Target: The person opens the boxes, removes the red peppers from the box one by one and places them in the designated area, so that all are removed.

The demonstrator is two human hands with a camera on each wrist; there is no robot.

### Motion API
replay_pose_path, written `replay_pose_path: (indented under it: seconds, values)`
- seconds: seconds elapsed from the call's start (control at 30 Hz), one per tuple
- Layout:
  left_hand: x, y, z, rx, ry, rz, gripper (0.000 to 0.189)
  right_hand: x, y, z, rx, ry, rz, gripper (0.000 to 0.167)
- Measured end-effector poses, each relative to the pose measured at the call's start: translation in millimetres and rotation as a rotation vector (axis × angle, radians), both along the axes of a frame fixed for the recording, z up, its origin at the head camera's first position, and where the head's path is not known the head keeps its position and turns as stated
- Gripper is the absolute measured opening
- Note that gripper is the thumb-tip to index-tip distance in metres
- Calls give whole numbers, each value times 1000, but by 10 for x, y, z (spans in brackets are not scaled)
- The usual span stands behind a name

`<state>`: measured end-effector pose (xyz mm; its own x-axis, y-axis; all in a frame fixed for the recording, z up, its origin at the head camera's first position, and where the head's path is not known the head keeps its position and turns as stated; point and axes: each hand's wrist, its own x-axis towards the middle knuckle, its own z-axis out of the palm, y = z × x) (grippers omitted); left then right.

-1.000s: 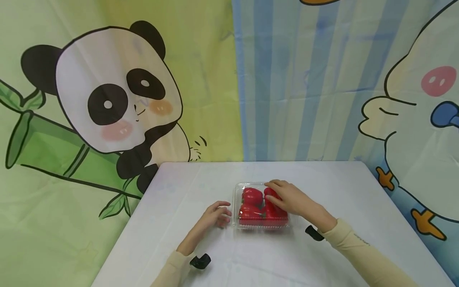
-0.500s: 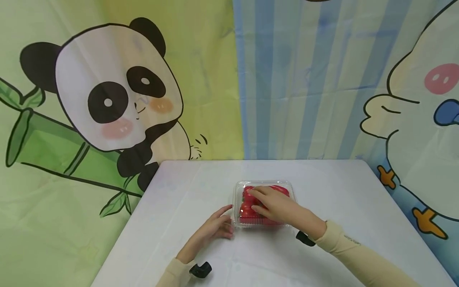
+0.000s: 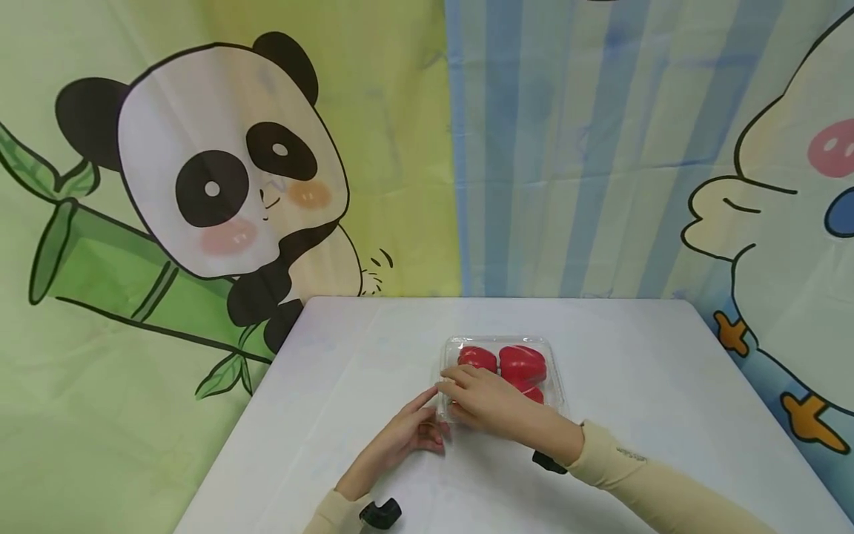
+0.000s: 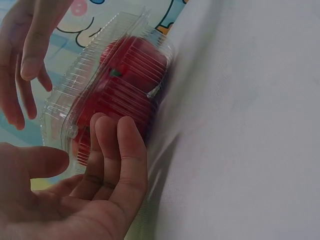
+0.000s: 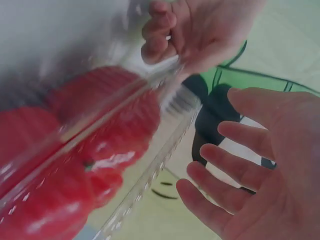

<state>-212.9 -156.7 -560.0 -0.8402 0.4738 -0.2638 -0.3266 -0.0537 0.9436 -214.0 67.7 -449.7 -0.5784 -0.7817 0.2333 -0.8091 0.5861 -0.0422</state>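
A clear plastic clamshell box point(image 3: 443, 371) stands on the white table, with several red bell peppers point(image 3: 523, 364) inside. My right hand point(image 3: 490, 406) is over the box's left front part, hiding some peppers. In the right wrist view, the fingers of my right hand point(image 5: 250, 160) are spread, with nothing in them, beside the lid's edge. My left hand point(image 3: 408, 436) is by the box's left front corner. Its fingers are loosely bent in front of the ribbed side of the box point(image 4: 60, 107) in the left wrist view; whether they touch it, I cannot tell.
The white table point(image 3: 360, 348) reaches back to a cloth backdrop point(image 3: 400, 148) with a printed panda point(image 3: 220, 163) on the left and a white cartoon figure point(image 3: 794, 297) on the right. A black device point(image 3: 382, 513) sits at the left wrist, another point(image 3: 550, 461) at the right.
My right hand has moved left across the box, from its right side to its left front part. My left hand has come slightly closer to the left front corner.
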Motion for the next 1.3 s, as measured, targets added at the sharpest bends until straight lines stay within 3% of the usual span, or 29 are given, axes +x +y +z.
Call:
replay_pose_path:
  seconds: [0.3,0.5,0.73,1.0,1.3]
  values:
    - [40,29,48,50,-3,-7,59,77,-154,-84,53,135,53,46]
    - [59,55,56,54,1,0,60,144,-249,-125,70,165,71,37]
    - [72,66,43,35,-8,34,62,238,-371,-179,153,149,-39,33]
    - [64,51,22,20,20,10,67,318,-435,-268,161,105,-182,38]
    - [66,32,3,-19,65,5,74,332,-489,-323,131,58,-237,35]
